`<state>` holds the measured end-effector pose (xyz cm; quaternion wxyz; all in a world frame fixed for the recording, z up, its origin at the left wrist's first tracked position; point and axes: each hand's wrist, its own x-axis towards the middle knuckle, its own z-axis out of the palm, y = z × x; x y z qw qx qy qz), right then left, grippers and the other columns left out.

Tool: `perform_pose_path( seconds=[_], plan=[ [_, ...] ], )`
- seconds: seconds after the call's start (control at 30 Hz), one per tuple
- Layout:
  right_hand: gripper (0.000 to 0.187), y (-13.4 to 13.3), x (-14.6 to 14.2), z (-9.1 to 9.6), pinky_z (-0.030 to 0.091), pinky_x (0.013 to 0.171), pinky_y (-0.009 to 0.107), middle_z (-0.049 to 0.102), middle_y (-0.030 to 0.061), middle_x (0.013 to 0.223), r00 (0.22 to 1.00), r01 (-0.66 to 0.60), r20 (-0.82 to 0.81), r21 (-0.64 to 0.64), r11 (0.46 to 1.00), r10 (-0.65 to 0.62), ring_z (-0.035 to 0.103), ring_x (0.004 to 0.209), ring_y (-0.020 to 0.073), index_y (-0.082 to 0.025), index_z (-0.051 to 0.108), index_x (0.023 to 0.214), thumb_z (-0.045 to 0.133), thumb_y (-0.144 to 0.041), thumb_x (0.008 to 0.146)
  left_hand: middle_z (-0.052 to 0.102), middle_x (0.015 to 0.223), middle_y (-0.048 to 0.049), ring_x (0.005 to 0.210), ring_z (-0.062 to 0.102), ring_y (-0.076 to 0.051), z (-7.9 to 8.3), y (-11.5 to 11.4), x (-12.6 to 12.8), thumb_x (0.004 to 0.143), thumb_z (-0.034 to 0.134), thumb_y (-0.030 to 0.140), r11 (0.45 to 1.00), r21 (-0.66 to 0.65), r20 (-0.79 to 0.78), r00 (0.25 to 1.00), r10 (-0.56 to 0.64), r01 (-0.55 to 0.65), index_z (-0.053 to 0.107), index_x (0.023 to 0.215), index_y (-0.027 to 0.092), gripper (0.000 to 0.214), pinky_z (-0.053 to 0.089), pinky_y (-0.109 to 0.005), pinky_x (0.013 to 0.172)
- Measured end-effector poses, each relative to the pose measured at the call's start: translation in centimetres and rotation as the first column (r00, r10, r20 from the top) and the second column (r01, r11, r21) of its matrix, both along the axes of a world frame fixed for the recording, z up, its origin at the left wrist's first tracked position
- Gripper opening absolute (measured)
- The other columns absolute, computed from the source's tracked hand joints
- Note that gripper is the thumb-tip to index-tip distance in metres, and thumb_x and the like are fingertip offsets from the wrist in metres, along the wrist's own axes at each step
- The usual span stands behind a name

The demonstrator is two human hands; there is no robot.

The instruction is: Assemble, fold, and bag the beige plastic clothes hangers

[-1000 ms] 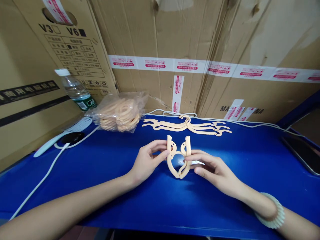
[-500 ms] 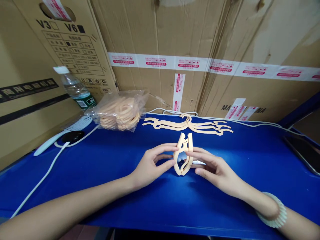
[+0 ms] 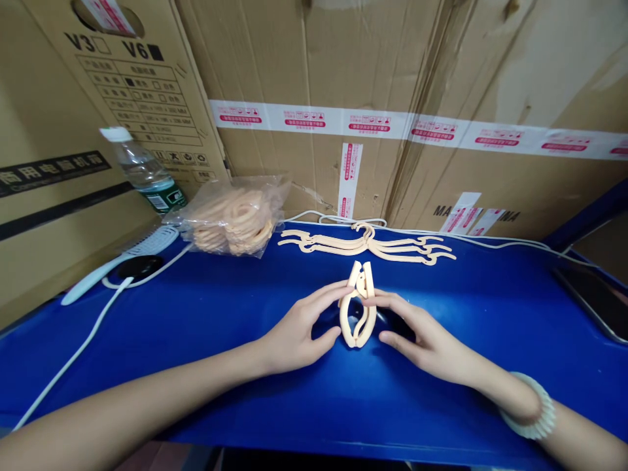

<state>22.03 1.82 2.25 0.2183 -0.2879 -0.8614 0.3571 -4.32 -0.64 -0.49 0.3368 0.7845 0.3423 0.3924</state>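
A cream plastic folding hanger stands folded between my hands, its two arms nearly parallel and their upper ends close together. My left hand presses its fingertips on the left arm, with the thumb near the lower left side. On the other side, the fingertips of my right hand rest against the right arm, while that thumb stays a little apart from it. Behind, several unfolded hangers of the same kind lie nested on the blue table.
A clear bag of folded hangers lies back left, by a water bottle. Further left are a pale hairbrush and a black round object with a white cable. Cardboard boxes line the back; a phone lies right.
The upper ends of the hanger's arms have come closer together. My left hand has shifted slightly right, and the fingers of both hands have changed position a little on the hanger.
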Motion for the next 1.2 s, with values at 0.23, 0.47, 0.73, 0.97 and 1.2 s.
perform_pose_path(
  seconds=[0.23,0.47,0.73,0.97,1.2],
  plan=[
    [0.057,0.6,0.1,-1.1,0.029,0.120,0.059,0.031,0.0073,0.163,0.948,-0.061,0.317,0.289,0.956,-0.036,0.017,0.153,0.0281,-0.030,0.026,0.157,0.046,-0.037,0.104,0.035,0.160,-0.0151,0.151,0.027,-0.033,-1.0,0.5,-0.4,0.092,0.055,0.021,0.996,0.077,-0.362,0.929,0.070,-0.045,0.027,0.155,0.019,0.069,0.027,-0.060,0.122],
    [0.045,0.4,0.4,0.1,0.047,0.106,0.049,0.058,0.0122,0.135,0.970,-0.004,0.227,0.351,0.937,-0.081,0.052,0.126,0.0265,-0.024,0.044,0.146,0.048,-0.034,0.103,0.060,0.134,-0.0127,0.132,0.049,-0.030,-0.1,0.3,-0.6,0.089,0.058,0.019,0.976,0.195,-0.296,0.943,0.151,-0.095,0.051,0.129,0.020,0.041,0.041,-0.051,0.112],
    [0.036,0.4,0.2,0.4,0.045,0.105,0.050,0.063,0.0095,0.122,0.967,-0.086,0.252,0.389,0.917,-0.016,0.053,0.119,0.0258,-0.025,0.056,0.138,0.046,-0.025,0.103,0.063,0.126,-0.0103,0.120,0.056,-0.027,0.2,0.1,-0.7,0.090,0.057,0.018,0.965,0.256,-0.360,0.921,0.149,-0.056,0.058,0.119,0.021,0.029,0.044,-0.045,0.101],
    [0.045,0.7,0.5,0.0,0.042,0.112,0.052,0.052,0.0121,0.141,0.950,-0.077,0.307,0.407,0.910,-0.057,0.043,0.137,0.0281,-0.026,0.047,0.147,0.046,-0.028,0.103,0.059,0.138,-0.0118,0.129,0.051,-0.029,0.1,0.3,-1.0,0.092,0.056,0.022,0.965,0.258,-0.414,0.896,0.158,-0.051,0.055,0.130,0.019,0.038,0.039,-0.049,0.111],
    [0.050,0.8,0.7,0.1,0.044,0.111,0.054,0.048,0.0123,0.147,0.945,-0.078,0.320,0.431,0.899,-0.072,0.042,0.139,0.0304,-0.029,0.043,0.151,0.049,-0.032,0.101,0.058,0.141,-0.0124,0.129,0.052,-0.031,0.0,0.5,-1.2,0.093,0.056,0.024,0.967,0.247,-0.415,0.896,0.156,-0.053,0.056,0.131,0.020,0.039,0.040,-0.053,0.110]
  ],
)
